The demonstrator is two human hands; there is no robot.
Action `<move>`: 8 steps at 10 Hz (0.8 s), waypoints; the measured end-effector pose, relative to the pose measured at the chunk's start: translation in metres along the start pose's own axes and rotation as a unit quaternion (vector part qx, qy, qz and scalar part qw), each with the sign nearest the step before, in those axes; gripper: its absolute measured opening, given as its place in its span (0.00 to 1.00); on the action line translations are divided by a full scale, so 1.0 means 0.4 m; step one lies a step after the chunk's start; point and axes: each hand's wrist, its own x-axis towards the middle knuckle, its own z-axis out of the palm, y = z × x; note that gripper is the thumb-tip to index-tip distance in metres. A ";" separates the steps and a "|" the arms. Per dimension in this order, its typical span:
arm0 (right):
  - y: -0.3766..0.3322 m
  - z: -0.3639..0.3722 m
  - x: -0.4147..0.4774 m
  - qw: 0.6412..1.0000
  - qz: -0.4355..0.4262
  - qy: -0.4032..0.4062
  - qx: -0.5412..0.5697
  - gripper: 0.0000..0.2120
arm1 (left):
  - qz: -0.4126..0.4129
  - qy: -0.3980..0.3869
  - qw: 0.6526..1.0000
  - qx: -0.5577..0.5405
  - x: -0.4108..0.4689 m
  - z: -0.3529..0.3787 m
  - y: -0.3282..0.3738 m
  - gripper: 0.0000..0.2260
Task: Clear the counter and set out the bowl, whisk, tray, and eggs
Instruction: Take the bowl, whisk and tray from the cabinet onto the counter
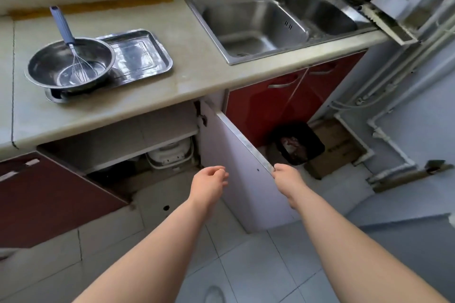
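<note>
While gripping door (236, 155), right hand (286, 174).

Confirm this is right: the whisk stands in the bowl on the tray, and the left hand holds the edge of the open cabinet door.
Not quite. In the head view, the right hand holds the edge of the open cabinet door; the left hand hangs free, fingers loosely curled. The rest stands: the whisk leans in the bowl, which sits on the tray.

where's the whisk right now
In the head view, the whisk stands tilted in the bowl at the counter's left, on the tray's near end.
</note>
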 end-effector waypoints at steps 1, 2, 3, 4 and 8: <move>0.001 0.003 0.002 1.000 -0.007 -0.018 -0.009 0.12 | -0.010 0.001 1.000 0.004 -0.006 -0.001 -0.032 0.11; -0.006 0.020 -0.015 0.999 0.006 -0.047 0.025 0.17 | -0.020 0.001 1.000 0.017 -0.016 -0.016 -0.068 0.12; -0.012 0.061 -0.025 0.996 0.012 -0.083 -0.001 0.17 | -0.034 0.008 0.999 0.021 -0.030 -0.051 -0.099 0.10; -0.033 0.114 -0.050 0.994 0.003 -0.112 -0.021 0.15 | -0.044 0.017 0.999 0.021 -0.038 -0.097 -0.120 0.10; -0.138 0.440 -0.179 0.983 0.021 -0.178 0.036 0.12 | -0.073 0.066 0.995 -0.014 -0.061 -0.354 -0.176 0.09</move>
